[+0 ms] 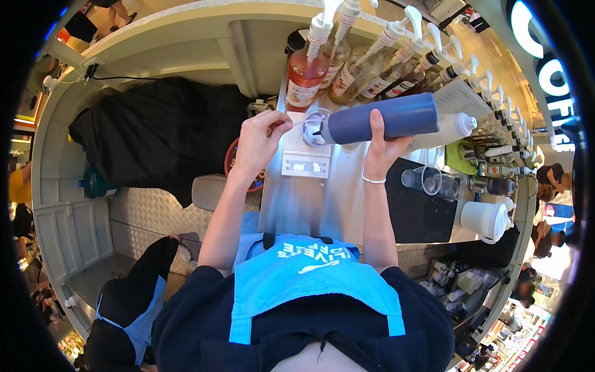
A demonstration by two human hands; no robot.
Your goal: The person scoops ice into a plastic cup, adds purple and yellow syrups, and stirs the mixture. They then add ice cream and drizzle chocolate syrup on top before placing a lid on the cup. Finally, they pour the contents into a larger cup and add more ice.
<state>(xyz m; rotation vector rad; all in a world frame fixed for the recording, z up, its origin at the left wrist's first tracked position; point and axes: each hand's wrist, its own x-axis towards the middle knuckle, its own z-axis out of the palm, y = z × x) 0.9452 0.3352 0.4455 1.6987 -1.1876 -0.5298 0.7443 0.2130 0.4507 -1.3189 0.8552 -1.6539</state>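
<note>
My right hand (386,144) is wrapped around a dark blue squeeze bottle (386,118), tilted nearly level. Its black nozzle points into a clear plastic cup (309,138) with some white content in it. That cup stands on a white digital kitchen scale (294,148) whose display is lit. At the cup's left side, my left hand (260,139) pinches a thin, pale piece that reaches toward the rim; its exact kind is hard to tell. Just beyond the scale stands a Monin syrup bottle (304,74) with red liquid and a white pump.
More pump-topped syrup bottles (353,74) line the counter's far edge. A white squeeze bottle (441,130) lies behind the blue one. Clear cups (441,181) rest on a black rubber mat (418,214), near a white bucket (483,221). Another person (125,311) in an apron is at lower left.
</note>
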